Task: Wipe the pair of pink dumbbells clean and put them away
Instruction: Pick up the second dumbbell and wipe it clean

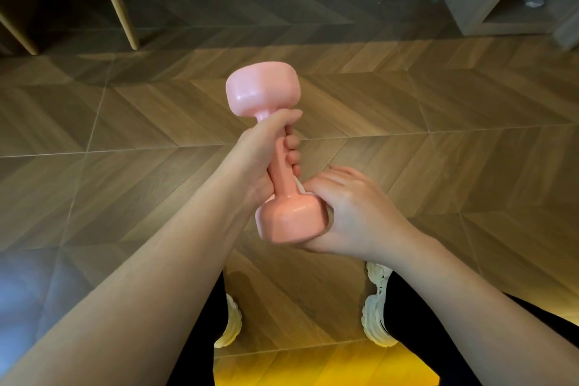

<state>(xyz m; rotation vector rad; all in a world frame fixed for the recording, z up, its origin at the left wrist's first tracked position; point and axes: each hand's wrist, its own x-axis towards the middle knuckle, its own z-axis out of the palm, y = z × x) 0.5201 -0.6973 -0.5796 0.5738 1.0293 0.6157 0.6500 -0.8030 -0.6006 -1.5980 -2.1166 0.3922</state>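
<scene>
Right hand [351,213] fingers cupped on dumbbell [283,166] lower head over white cloth [301,189]; left hand [263,157] fingers clamped on handle

bare forearms [150,260], black trousers [470,316], cream chunky trainers [376,316]

White cloth [301,189] is mostly hiding under right hand [351,213] fingers [340,177]; left hand [263,160] is covering part of the dumbbell [283,163] handle; second dumbbell isn't showing.
</scene>
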